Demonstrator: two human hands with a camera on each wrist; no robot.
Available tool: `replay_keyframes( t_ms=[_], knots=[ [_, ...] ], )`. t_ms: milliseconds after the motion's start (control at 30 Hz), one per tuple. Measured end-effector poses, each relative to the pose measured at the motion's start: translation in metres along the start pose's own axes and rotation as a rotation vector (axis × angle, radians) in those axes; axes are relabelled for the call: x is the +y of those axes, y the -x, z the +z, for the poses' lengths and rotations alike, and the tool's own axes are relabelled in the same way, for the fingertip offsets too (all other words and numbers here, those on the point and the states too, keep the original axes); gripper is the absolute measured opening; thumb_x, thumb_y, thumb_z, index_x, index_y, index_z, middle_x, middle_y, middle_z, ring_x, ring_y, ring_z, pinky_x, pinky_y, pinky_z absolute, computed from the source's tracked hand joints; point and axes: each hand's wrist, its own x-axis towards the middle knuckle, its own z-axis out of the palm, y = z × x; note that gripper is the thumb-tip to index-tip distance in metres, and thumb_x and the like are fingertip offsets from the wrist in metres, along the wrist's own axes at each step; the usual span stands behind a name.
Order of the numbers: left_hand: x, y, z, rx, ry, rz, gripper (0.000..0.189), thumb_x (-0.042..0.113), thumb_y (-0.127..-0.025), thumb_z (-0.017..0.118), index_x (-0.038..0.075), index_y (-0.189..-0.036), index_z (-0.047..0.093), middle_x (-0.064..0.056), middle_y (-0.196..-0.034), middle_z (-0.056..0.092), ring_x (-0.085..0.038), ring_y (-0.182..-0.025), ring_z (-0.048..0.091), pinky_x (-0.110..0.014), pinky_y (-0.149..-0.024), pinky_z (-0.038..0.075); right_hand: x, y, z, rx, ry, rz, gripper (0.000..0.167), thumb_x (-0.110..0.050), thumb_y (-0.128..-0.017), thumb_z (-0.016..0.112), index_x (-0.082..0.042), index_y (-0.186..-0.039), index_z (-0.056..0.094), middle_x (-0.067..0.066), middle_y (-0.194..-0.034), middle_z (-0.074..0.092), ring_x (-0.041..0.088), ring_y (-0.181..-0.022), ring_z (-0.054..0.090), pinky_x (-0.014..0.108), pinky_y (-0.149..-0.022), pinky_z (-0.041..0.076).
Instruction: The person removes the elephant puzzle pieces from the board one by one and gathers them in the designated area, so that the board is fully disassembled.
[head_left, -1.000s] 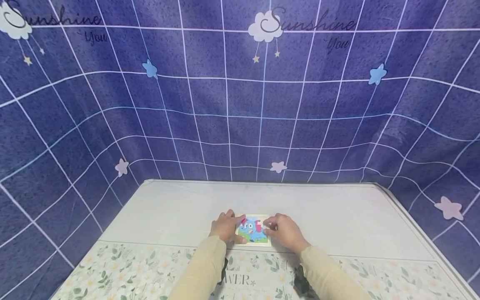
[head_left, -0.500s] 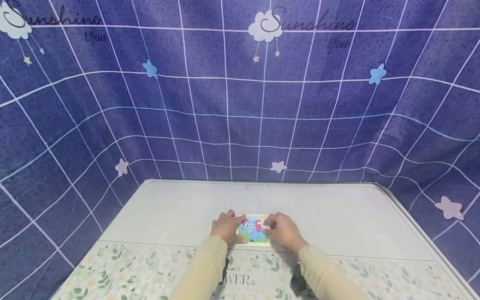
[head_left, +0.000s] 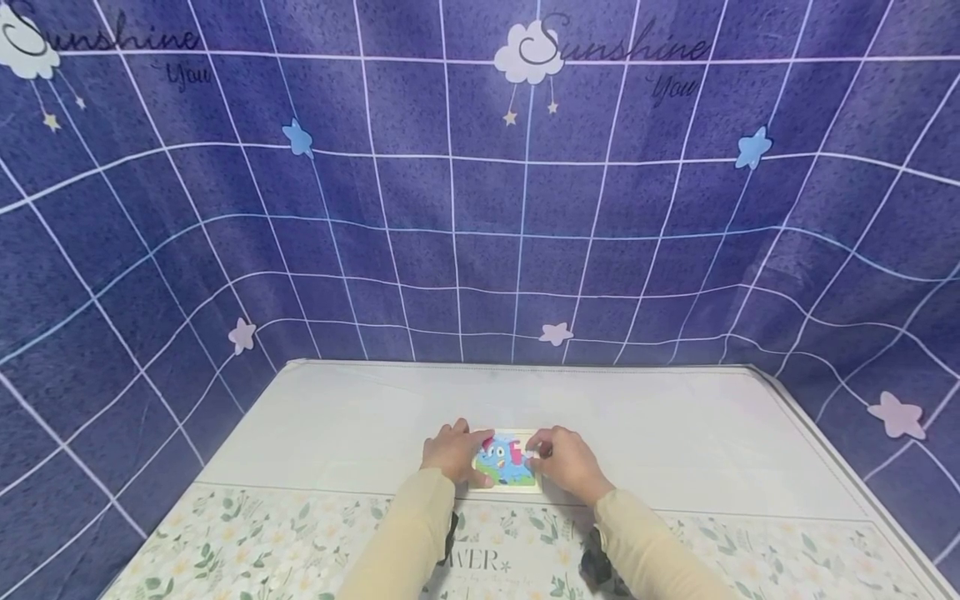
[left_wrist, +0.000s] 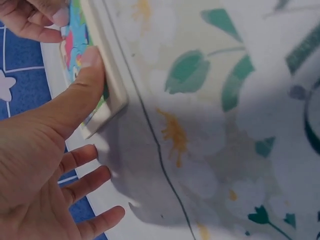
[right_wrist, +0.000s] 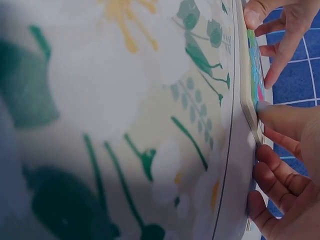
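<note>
A small wooden jigsaw puzzle (head_left: 504,463) with a blue cartoon animal lies in its pale frame near the middle of the table. My left hand (head_left: 450,455) rests on its left side, the index finger along the top and the thumb on the lower edge. In the left wrist view, that thumb (left_wrist: 90,75) presses the picture while the other fingers spread loosely beside the frame. My right hand (head_left: 568,461) is at the right side, its thumb and index finger pinching a small pale puzzle piece (head_left: 531,454) over the board. The fingers partly hide this piece.
A white table mat (head_left: 337,425) lies under the puzzle, with a flower-printed band (head_left: 247,542) along the near side. Behind and beside the table hangs a purple-blue grid-patterned cloth (head_left: 480,192). Dark wrist straps show under both cream sleeves (head_left: 412,533).
Both hands stay at the same places on the puzzle. The right fingers have shifted very slightly at the right side of the board, and the head view has moved a touch.
</note>
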Motion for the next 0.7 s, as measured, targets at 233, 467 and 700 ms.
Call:
replay_keyframes(
  t_ms=[233, 467, 700],
  knots=[
    [0.001, -0.004, -0.008, -0.095, 0.035, -0.007, 0.08, 0.039, -0.075, 0.089, 0.021, -0.146, 0.057, -0.014, -0.126, 0.055, -0.035, -0.113, 0.054, -0.062, -0.099, 0.048, -0.001, 0.0, -0.002, -0.024, 0.003, 0.026, 0.019, -0.014, -0.082, 0.082, -0.013, -0.1, 0.076, -0.001, -0.089, 0.064, 0.019, -0.084, 0.063, 0.043, -0.079, 0.057],
    [0.003, -0.011, 0.001, -0.062, 0.033, -0.04, 0.081, 0.044, -0.071, 0.09, 0.025, -0.143, 0.06, -0.019, -0.137, 0.054, -0.039, -0.121, 0.052, -0.066, -0.104, 0.043, 0.001, -0.001, -0.001, -0.035, 0.012, 0.021, 0.019, -0.014, -0.082, 0.082, -0.013, -0.1, 0.075, -0.001, -0.088, 0.063, 0.019, -0.083, 0.063, 0.043, -0.078, 0.057],
    [0.007, -0.008, 0.002, -0.022, -0.003, -0.057, 0.078, 0.042, -0.069, 0.091, 0.026, -0.14, 0.063, -0.016, -0.128, 0.056, -0.035, -0.115, 0.053, -0.064, -0.102, 0.045, 0.001, -0.001, 0.001, -0.027, 0.019, 0.008, 0.019, -0.014, -0.082, 0.082, -0.013, -0.099, 0.075, -0.001, -0.087, 0.062, 0.018, -0.081, 0.062, 0.042, -0.076, 0.057]
  ],
)
